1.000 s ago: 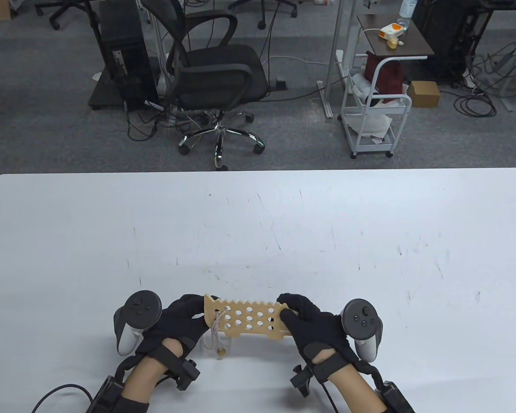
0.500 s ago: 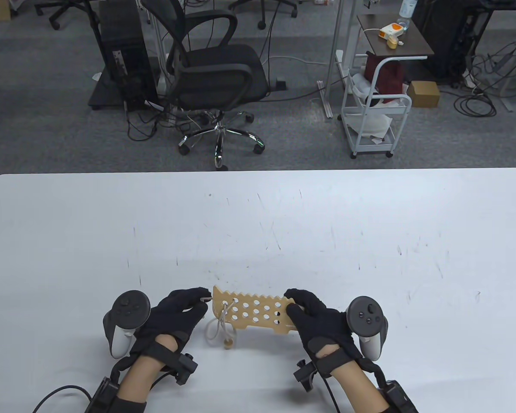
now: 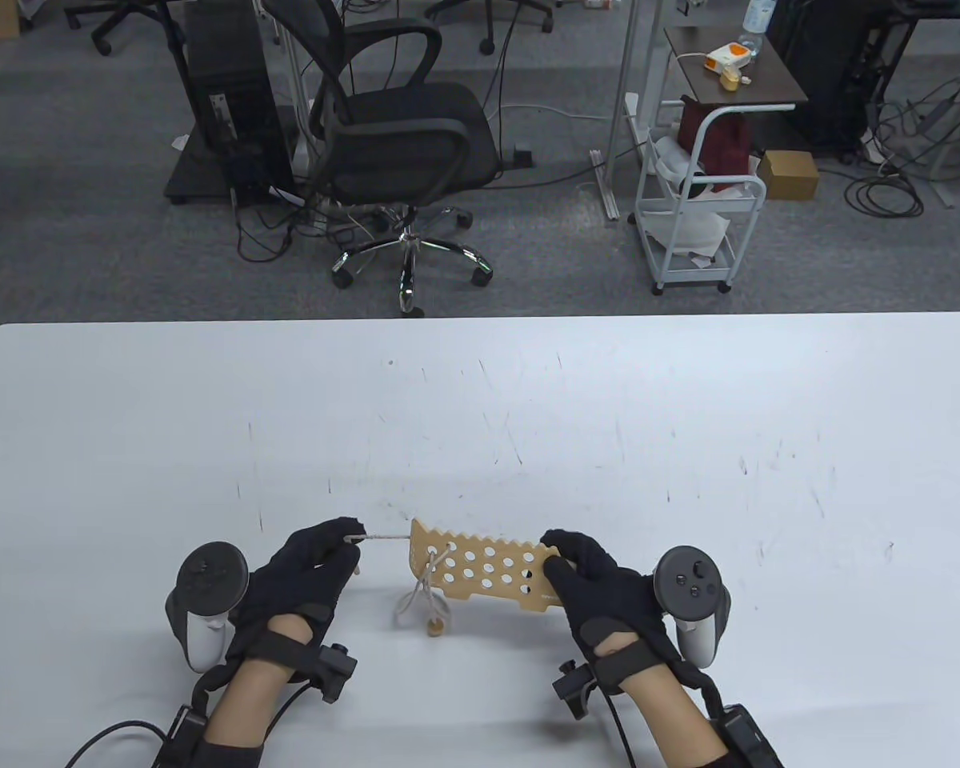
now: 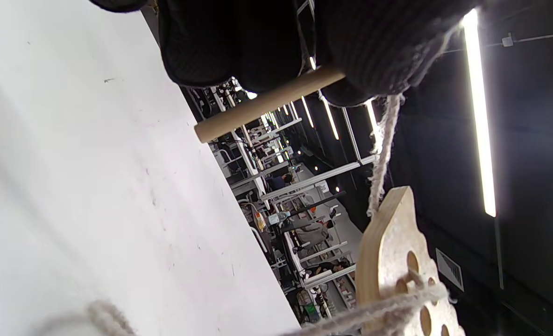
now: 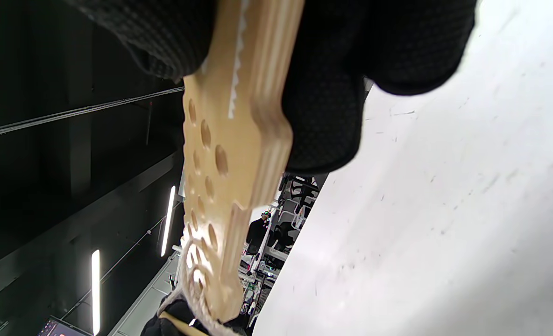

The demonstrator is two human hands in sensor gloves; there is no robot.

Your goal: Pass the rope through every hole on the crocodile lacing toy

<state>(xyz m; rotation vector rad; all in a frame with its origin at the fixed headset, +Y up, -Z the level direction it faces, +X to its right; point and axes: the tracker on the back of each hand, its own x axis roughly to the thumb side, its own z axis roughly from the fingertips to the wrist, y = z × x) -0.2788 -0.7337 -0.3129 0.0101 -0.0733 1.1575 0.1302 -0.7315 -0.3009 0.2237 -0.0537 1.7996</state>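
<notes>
Right hand (image 3: 600,588) grips and half hides the crocodile (image 3: 484,570); left hand's (image 3: 304,572) grip pinches the rope (image 3: 384,537).

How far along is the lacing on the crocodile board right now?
Barely begun. The rope passes only through holes at the board's left end, with a loop and wooden bead hanging below. In hand: the left hand pinches the rope and its wooden needle, drawing a strand taut, while the right hand grips the other end. The remaining holes look unthreaded.
</notes>
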